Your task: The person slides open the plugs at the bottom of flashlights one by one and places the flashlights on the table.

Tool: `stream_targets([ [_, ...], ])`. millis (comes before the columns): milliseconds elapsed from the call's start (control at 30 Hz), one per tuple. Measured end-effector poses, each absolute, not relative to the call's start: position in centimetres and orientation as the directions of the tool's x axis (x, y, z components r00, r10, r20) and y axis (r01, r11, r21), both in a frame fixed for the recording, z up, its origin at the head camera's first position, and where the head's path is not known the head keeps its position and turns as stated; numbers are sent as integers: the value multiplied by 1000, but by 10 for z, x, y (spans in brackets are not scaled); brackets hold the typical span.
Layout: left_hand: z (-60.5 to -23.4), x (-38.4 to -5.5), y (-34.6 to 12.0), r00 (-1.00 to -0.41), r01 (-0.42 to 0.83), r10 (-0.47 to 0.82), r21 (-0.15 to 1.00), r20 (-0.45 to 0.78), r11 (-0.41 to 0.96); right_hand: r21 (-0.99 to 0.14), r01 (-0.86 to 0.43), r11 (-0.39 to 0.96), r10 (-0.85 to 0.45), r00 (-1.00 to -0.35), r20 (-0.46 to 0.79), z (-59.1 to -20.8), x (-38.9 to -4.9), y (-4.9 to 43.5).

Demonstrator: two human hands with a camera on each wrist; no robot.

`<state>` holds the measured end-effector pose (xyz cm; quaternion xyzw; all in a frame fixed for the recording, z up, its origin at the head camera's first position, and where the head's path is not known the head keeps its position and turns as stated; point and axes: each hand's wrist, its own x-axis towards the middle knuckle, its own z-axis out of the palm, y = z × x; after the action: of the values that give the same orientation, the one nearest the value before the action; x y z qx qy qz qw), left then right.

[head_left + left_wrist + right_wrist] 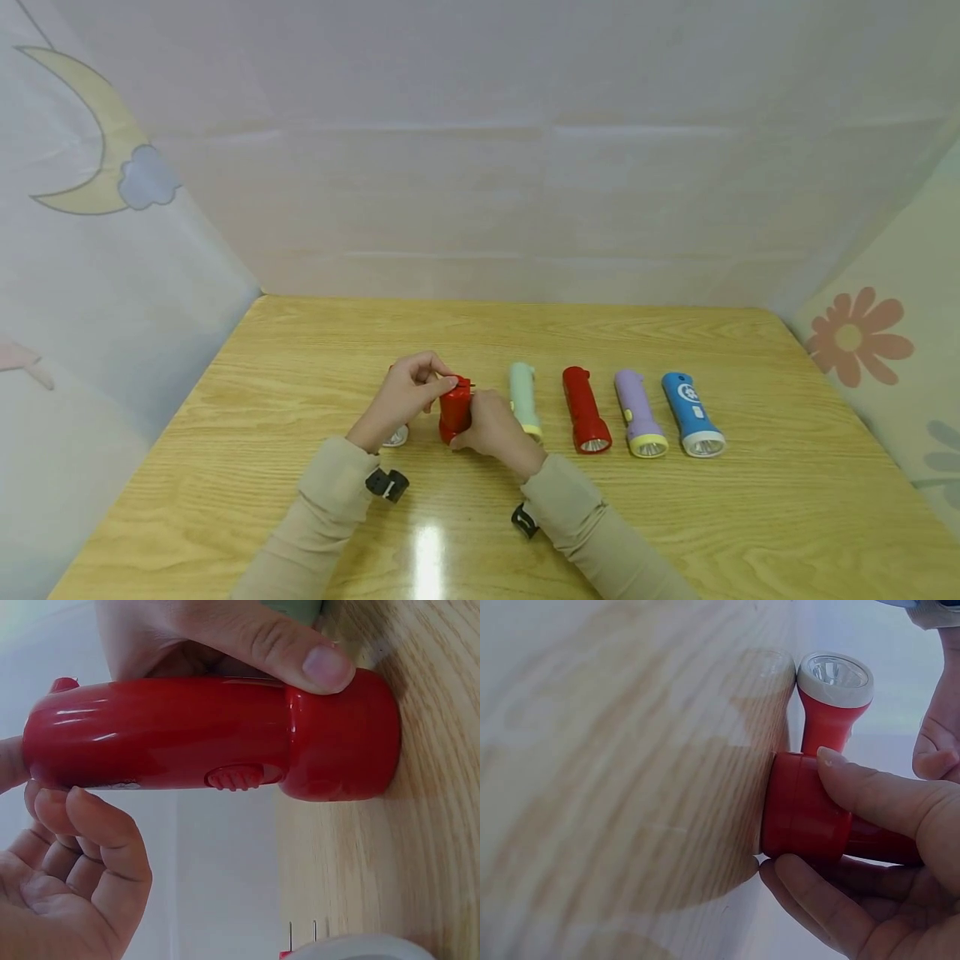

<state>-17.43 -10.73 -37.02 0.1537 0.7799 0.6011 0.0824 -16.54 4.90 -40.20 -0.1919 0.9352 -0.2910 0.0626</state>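
Note:
A red flashlight (454, 410) stands upright on the table, its lamp end down and its tail up. Two metal prongs show beside the tail. My right hand (492, 427) grips it low down, thumb and fingers around the wide head (802, 806). At the top, the left hand (408, 392) pinches the tail between thumb and fingertips. A ridged red slide switch (235, 778) shows on its side in the left wrist view. Behind the left hand lies another red flashlight (829, 720) with a white rim, mostly hidden in the head view.
Right of the hands several flashlights lie in a row, lamps toward me: a mint green one (523, 396), a red one (581, 404), a purple one (636, 408) and a blue one (686, 406). The wooden table (712, 533) meets hanging cloth (480, 208) at the back and sides.

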Motion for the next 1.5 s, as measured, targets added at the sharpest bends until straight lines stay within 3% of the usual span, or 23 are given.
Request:
stream_targets([
  [467,-344,-165,-103,-942,91,336,960,-3,264,-536,-336,774,-397,-918,2,-402,-165,48],
  [800,-369,-178,-105,-948,114,319,948,14,297,-538,-354,765,-407,-913,21,-402,-164,48],
  [1500,-366,-180,-102,-943,124,332,946,18,301,-511,-378,772,-418,-907,40,-403,-164,49],
])
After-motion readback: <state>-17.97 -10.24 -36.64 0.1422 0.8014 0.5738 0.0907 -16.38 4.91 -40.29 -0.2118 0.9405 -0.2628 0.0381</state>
